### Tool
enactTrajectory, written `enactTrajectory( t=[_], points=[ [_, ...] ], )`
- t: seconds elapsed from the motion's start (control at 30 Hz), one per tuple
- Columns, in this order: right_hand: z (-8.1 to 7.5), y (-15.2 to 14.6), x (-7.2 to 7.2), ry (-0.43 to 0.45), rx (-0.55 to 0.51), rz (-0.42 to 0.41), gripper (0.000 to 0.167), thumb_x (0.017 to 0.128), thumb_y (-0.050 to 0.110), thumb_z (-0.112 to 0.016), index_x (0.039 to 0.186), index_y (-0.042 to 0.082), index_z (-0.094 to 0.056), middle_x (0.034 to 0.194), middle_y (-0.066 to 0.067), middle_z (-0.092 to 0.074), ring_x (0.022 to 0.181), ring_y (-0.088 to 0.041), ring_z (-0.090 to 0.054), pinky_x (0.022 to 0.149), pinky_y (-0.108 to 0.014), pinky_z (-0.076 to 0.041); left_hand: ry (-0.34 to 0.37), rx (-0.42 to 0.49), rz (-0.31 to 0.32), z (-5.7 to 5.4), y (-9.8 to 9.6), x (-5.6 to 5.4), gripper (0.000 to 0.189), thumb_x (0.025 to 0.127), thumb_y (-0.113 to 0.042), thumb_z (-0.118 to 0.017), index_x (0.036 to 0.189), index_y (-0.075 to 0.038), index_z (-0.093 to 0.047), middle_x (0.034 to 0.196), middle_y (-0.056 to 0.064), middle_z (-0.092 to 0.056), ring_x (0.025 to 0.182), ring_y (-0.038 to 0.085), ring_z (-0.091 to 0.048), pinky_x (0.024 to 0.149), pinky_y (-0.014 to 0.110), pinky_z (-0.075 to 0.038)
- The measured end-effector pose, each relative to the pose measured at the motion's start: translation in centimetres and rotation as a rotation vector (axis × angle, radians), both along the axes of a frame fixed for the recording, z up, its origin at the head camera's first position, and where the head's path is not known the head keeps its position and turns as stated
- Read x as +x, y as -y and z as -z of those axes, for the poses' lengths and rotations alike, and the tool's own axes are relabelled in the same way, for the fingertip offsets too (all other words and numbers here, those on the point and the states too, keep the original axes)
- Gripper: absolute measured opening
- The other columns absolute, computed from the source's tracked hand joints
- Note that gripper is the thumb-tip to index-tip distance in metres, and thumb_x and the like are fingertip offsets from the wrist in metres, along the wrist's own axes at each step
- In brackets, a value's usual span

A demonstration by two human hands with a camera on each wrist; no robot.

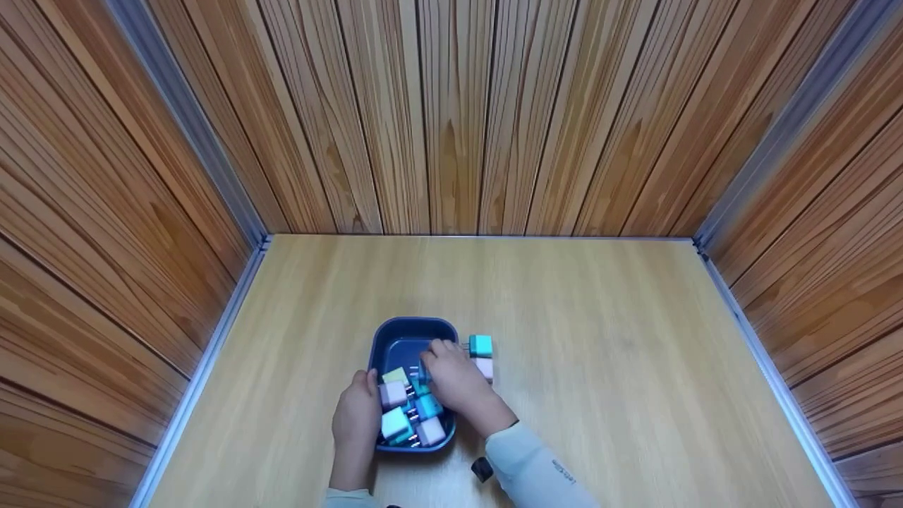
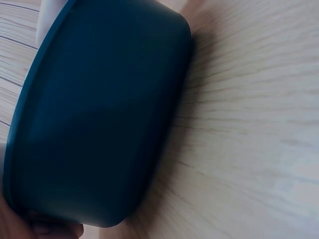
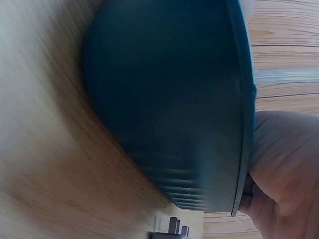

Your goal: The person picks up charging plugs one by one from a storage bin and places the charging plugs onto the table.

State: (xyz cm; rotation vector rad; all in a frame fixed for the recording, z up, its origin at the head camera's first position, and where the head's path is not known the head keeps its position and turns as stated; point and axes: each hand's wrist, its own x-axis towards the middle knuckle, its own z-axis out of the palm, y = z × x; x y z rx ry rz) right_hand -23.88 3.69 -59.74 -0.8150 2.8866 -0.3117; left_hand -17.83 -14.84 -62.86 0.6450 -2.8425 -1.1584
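Note:
A dark blue plastic bin (image 1: pixel 395 330) on the table holds several plug-in chargers with metal prongs, among them a pale yellow charger (image 1: pixel 395 376), white and teal ones. My left hand (image 1: pixel 356 416) grips the bin's left wall, thumb at the rim. Reaching over the right rim, my right hand (image 1: pixel 451 374) pinches a blue charger (image 1: pixel 424 372) inside the bin; its fingers partly cover it. In the left wrist view the bin's outer wall (image 2: pixel 99 114) fills much of the picture. From the right wrist, my right hand (image 3: pixel 286 169) shows bent over the rim.
Outside the bin on the right lie a teal charger (image 1: pixel 481 346) and a pale pinkish-white charger (image 1: pixel 484 368), the latter partly behind my right hand. Wood-panelled walls (image 1: pixel 451 127) enclose the table (image 1: pixel 600 353) at the back and sides.

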Motion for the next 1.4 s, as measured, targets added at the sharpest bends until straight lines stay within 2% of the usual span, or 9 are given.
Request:
enactTrajectory(
  t=[0.1,0.53,0.73,0.87,1.07,1.4],
  points=[
    [0.1,-0.1,-0.1,-0.029,0.009,-0.016,0.044,0.101,0.028,-0.065,0.142,0.010,-0.059,0.136,-0.007,-0.055,0.128,-0.022,-0.051,0.114,-0.044,-0.040,-0.012,-0.015,0.003,0.1,0.0,0.0,0.044,0.111,-0.043,-0.037,0.113,-0.005,-0.060,0.072,0.007,-0.057,0.064,0.021,-0.054,0.053,0.033,-0.036],
    [0.3,-0.3,-0.1,0.029,-0.033,0.030,0.043,0.106,0.031,-0.057,0.145,0.015,-0.056,0.140,-0.004,-0.054,0.133,-0.021,-0.050,0.113,-0.043,-0.042,0.014,-0.003,-0.004,0.0,-0.3,-0.2,0.045,0.111,-0.044,-0.036,0.113,-0.007,-0.060,0.075,0.006,-0.059,0.066,0.021,-0.055,0.056,0.032,-0.039],
    [0.6,-0.5,-0.1,0.018,-0.049,0.025,0.044,0.104,0.030,-0.061,0.145,0.015,-0.056,0.138,-0.003,-0.054,0.131,-0.020,-0.050,0.112,-0.042,-0.043,0.027,0.015,-0.005,-0.2,-0.3,-0.2,0.043,0.111,-0.044,-0.038,0.114,-0.007,-0.060,0.076,0.006,-0.058,0.067,0.020,-0.056,0.056,0.031,-0.039],
    [0.6,-0.7,-0.1,0.045,-0.074,0.029,0.046,0.102,0.029,-0.064,0.145,0.016,-0.057,0.138,-0.002,-0.054,0.131,-0.020,-0.050,0.112,-0.042,-0.043,0.034,0.021,-0.009,-0.1,-0.3,-0.2,0.044,0.111,-0.044,-0.037,0.115,-0.007,-0.060,0.076,0.006,-0.058,0.067,0.020,-0.056,0.056,0.031,-0.039],
    [0.2,-1.0,-0.2,0.053,-0.101,-0.001,0.047,0.098,0.028,-0.071,0.141,0.014,-0.059,0.135,-0.003,-0.056,0.127,-0.020,-0.051,0.111,-0.041,-0.043,0.018,0.008,-0.009,-0.1,-0.4,-0.2,0.044,0.111,-0.043,-0.038,0.116,-0.005,-0.061,0.080,0.007,-0.063,0.069,0.021,-0.057,0.057,0.032,-0.040],
    [-0.4,-1.0,0.2,0.111,-0.134,0.030,0.050,0.099,0.031,-0.070,0.145,0.019,-0.056,0.138,0.000,-0.054,0.126,-0.017,-0.049,0.109,-0.040,-0.046,0.033,-0.011,-0.019,-0.1,-0.2,-0.1,0.045,0.111,-0.045,-0.036,0.114,-0.007,-0.061,0.076,0.007,-0.058,0.067,0.022,-0.055,0.056,0.033,-0.038]
  ],
)
